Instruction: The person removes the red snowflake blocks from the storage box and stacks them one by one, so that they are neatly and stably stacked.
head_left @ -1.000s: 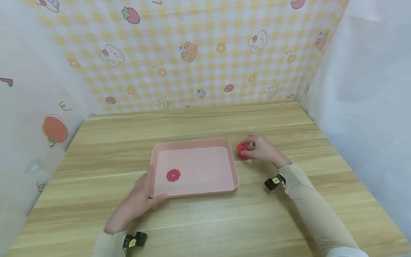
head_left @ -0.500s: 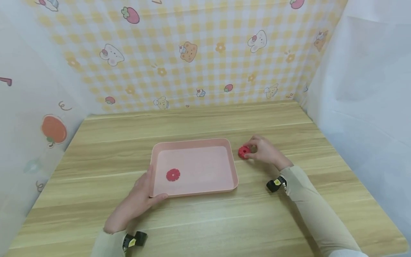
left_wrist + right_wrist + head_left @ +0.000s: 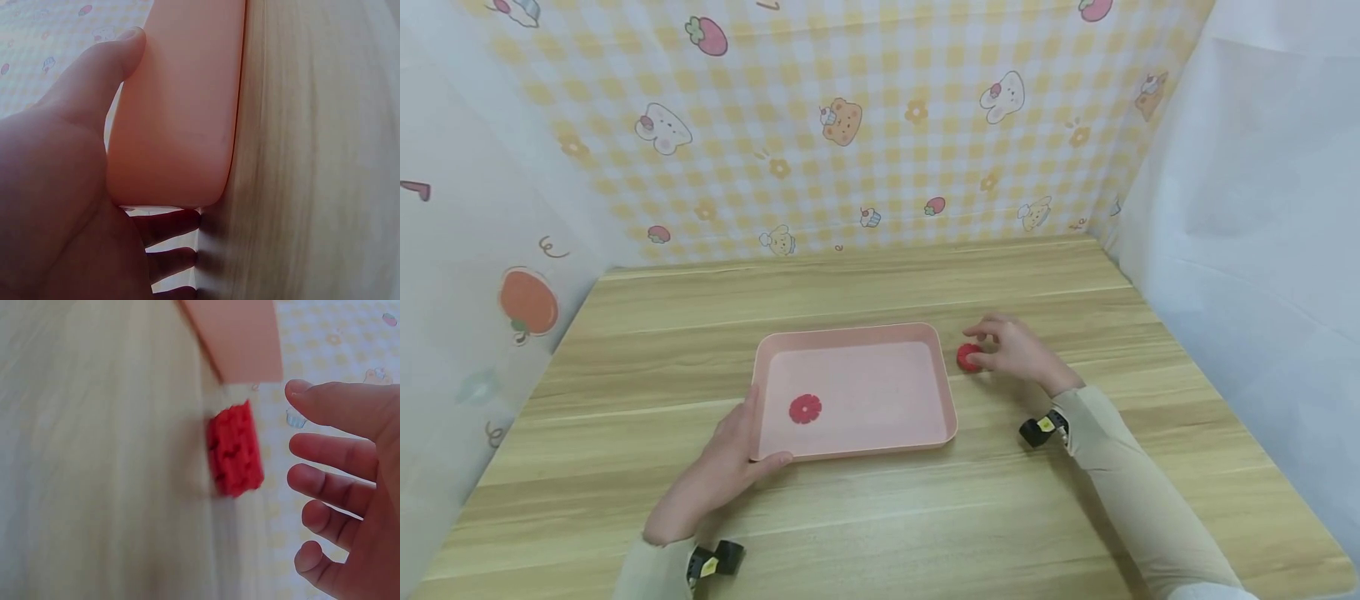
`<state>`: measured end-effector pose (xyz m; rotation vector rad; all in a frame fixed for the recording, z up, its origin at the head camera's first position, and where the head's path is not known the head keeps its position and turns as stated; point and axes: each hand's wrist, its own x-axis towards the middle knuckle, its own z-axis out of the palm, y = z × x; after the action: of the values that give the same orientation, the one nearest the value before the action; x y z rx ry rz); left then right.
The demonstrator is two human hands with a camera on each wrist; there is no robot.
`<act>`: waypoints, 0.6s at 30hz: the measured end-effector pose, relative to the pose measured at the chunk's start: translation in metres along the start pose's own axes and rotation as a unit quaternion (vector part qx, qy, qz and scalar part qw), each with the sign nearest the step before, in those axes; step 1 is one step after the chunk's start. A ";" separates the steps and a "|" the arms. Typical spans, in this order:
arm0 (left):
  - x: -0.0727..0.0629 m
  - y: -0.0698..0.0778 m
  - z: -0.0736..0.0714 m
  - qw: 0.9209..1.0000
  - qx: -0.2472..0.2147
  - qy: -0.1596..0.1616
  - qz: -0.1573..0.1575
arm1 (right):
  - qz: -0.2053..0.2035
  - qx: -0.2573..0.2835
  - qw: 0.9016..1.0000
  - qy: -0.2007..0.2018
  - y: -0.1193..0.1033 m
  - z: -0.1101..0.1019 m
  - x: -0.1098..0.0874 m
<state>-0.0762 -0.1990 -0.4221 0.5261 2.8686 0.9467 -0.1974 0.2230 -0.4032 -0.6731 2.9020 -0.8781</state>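
Observation:
My left hand (image 3: 722, 462) holds the near-left corner of a pink tray (image 3: 850, 335), thumb on the near wall and fingers along the left side; the tray wall (image 3: 181, 100) fills the middle of the left wrist view. A flat red notched disc (image 3: 805, 409) with a small centre hole lies in the tray's left part. Just right of the tray, a red stack of notched discs (image 3: 967, 357) sits on the table. My right hand (image 3: 1011, 350) hovers over it with parted fingers; the right wrist view shows a gap between the stack (image 3: 235, 450) and the fingertips (image 3: 303, 478).
The wooden table (image 3: 880, 525) runs back to a yellow checked cloth wall (image 3: 880, 150) with cartoon prints. White cloth stands at the left and right sides. Each wrist wears a small black camera on a strap (image 3: 1037, 428).
My right thumb and fingers pinched at the red stack earlier; now they have parted and lifted slightly from it. My left hand, the tray and the disc inside have stayed put.

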 end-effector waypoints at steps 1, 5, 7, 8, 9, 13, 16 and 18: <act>0.000 0.000 0.000 1.000 0.000 0.001 0.002 | -0.001 0.001 1.000 -0.003 -0.002 -0.001 0.001; 0.000 0.000 0.000 1.000 0.002 0.002 0.005 | -0.009 0.006 1.000 -0.014 -0.012 -0.002 0.005; 0.000 0.000 0.000 1.000 0.005 0.004 0.010 | -0.015 0.004 1.000 -0.021 -0.016 -0.003 0.008; 0.000 0.000 0.000 1.000 0.006 0.004 0.012 | -0.018 0.000 1.000 -0.025 -0.019 -0.003 0.009; 0.000 0.000 0.001 1.000 0.007 0.002 0.010 | -0.020 -0.004 0.999 -0.030 -0.022 -0.003 0.010; 0.000 0.000 0.000 1.000 0.007 0.002 0.008 | -0.021 -0.014 0.999 -0.048 -0.033 -0.004 0.018; 0.000 0.000 0.000 1.000 0.009 0.006 0.007 | -0.027 -0.016 0.998 -0.057 -0.044 -0.004 0.024; 0.000 0.000 0.000 1.000 0.009 0.011 0.010 | -0.035 -0.018 0.997 -0.062 -0.052 -0.003 0.028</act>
<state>-0.0761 -0.1987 -0.4218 0.5515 2.8997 0.9350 -0.2032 0.1744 -0.3704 -0.8069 2.8054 -0.7621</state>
